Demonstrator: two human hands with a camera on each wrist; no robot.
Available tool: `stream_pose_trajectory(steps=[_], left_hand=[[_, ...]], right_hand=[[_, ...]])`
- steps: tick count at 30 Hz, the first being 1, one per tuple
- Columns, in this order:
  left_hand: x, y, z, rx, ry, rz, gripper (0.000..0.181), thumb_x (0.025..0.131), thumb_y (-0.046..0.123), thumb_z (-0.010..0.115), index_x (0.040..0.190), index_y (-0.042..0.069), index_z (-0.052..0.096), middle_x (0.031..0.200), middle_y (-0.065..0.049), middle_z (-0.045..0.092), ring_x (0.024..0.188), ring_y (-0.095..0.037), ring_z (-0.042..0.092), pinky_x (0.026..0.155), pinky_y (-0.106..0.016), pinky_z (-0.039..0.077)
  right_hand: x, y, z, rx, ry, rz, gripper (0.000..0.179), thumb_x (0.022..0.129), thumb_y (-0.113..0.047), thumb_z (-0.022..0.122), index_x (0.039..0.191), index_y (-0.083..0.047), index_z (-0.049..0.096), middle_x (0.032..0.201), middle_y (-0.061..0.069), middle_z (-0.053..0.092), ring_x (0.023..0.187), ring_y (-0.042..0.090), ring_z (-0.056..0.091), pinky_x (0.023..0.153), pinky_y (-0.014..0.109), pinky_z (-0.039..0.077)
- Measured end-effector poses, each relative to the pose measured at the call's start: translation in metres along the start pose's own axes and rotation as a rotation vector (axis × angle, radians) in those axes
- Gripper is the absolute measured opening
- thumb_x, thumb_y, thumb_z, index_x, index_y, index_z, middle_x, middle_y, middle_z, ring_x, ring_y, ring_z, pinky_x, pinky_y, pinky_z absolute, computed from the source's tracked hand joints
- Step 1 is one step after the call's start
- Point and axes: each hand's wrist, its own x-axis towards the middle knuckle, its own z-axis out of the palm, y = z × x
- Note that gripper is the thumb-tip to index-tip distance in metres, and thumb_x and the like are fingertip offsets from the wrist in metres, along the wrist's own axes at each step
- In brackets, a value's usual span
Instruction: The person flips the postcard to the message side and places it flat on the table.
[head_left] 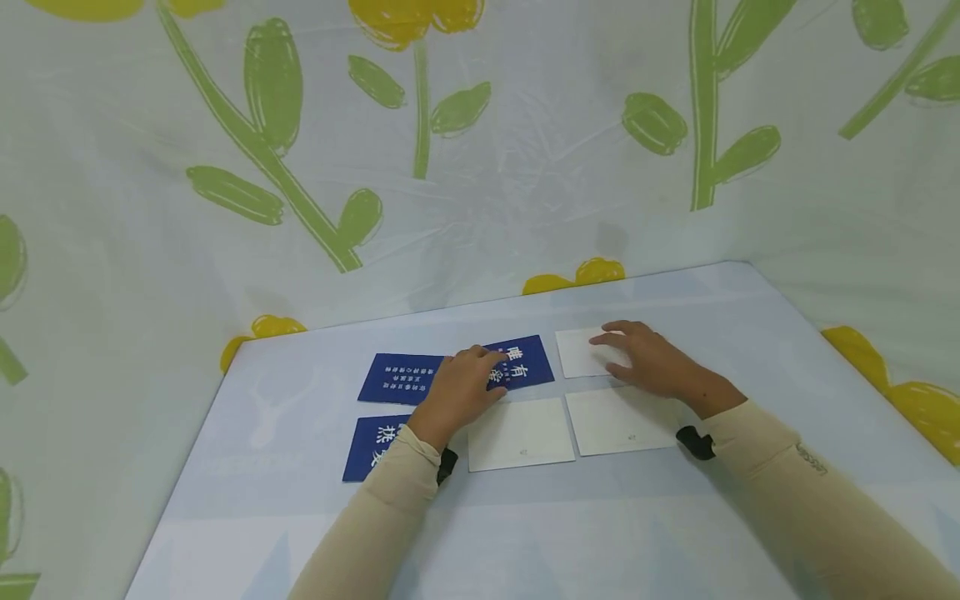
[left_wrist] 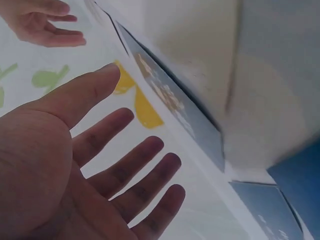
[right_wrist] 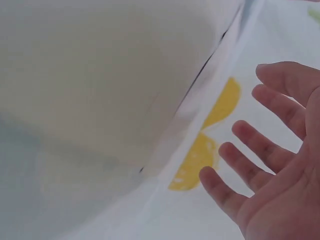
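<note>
Toward the far edge of the table [head_left: 675,308], fingers first: left hand [head_left: 459,387] has thumb and fingers spread, bent a little, pinching nothing. Right hand [head_left: 654,360] likewise. Contact with the cards: can't confirm from the head view; wrist views show both sets of fingertips free.

Left is over the far middle blue card [head_left: 527,362], right over the far right white card [head_left: 579,357]. Others: far left blue card [head_left: 397,381], near left blue card [head_left: 372,442] (partly under the left forearm), near middle white card [head_left: 521,435], near right white card [head_left: 618,422]. Six in view, flat, two rows of three; far middle sits skewed to its left neighbour. Blues carry white lettering.

Step, my read: arranging cards, between grips. Next move would call for a fingertip on a card edge. Thin stock, so I'd expect sliding to be easier than lifting.

Beige sleeves [head_left: 813,492] on both arms, black piece [head_left: 696,442] at each wrist. Table surface is pale blue-white, faint print [head_left: 262,412] toward its left edge, far right corner rounded. Behind and to both sides: pale sheet [head_left: 525,221], green stems, yellow flowers; room beyond it not visible.
</note>
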Motion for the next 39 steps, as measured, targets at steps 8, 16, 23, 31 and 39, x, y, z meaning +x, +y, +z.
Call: stream_pose_trajectory(steps=[8,16,23,31,39], left_hand=[[0.002,-0.014,0.005,-0.033,-0.075,-0.070,0.058,0.089,0.032,0.076,0.142,0.018,0.056,0.150,-0.012,0.051,0.141,-0.033,0.047,0.114,-0.052,0.039],[0.004,-0.021,0.008,-0.046,-0.134,-0.133,0.063,0.090,0.036,0.074,0.147,0.021,0.051,0.156,-0.012,0.044,0.144,-0.034,0.042,0.117,-0.055,0.035],[0.005,-0.020,0.008,-0.032,-0.150,-0.125,0.063,0.090,0.037,0.074,0.147,0.020,0.052,0.155,-0.012,0.045,0.143,-0.034,0.043,0.116,-0.053,0.037],[0.005,-0.019,0.009,-0.027,-0.153,-0.126,0.061,0.091,0.037,0.073,0.146,0.021,0.053,0.155,-0.011,0.046,0.142,-0.034,0.046,0.115,-0.052,0.038],[0.002,-0.019,0.011,0.031,-0.126,-0.078,0.050,0.091,0.033,0.074,0.138,0.020,0.061,0.148,-0.006,0.055,0.139,-0.030,0.050,0.114,-0.053,0.040]], right_hand=[[-0.006,-0.027,0.003,0.028,0.051,-0.043,0.049,0.092,-0.019,0.072,0.140,-0.017,0.059,0.151,0.017,0.046,0.140,0.041,0.041,0.111,0.059,0.040],[-0.002,-0.052,0.003,0.050,0.069,-0.097,0.052,0.092,-0.018,0.072,0.141,-0.017,0.057,0.151,0.017,0.046,0.140,0.042,0.042,0.110,0.058,0.041],[0.006,-0.067,0.004,0.099,0.026,-0.105,0.051,0.094,-0.020,0.070,0.143,-0.019,0.056,0.153,0.015,0.046,0.142,0.039,0.042,0.110,0.056,0.042],[0.014,-0.075,0.009,0.119,-0.012,-0.122,0.051,0.095,-0.022,0.070,0.144,-0.019,0.055,0.150,0.015,0.049,0.139,0.038,0.045,0.109,0.055,0.044],[0.016,-0.076,0.016,0.103,-0.043,-0.125,0.052,0.095,-0.024,0.070,0.144,-0.017,0.055,0.149,0.016,0.051,0.141,0.039,0.044,0.110,0.055,0.043]])
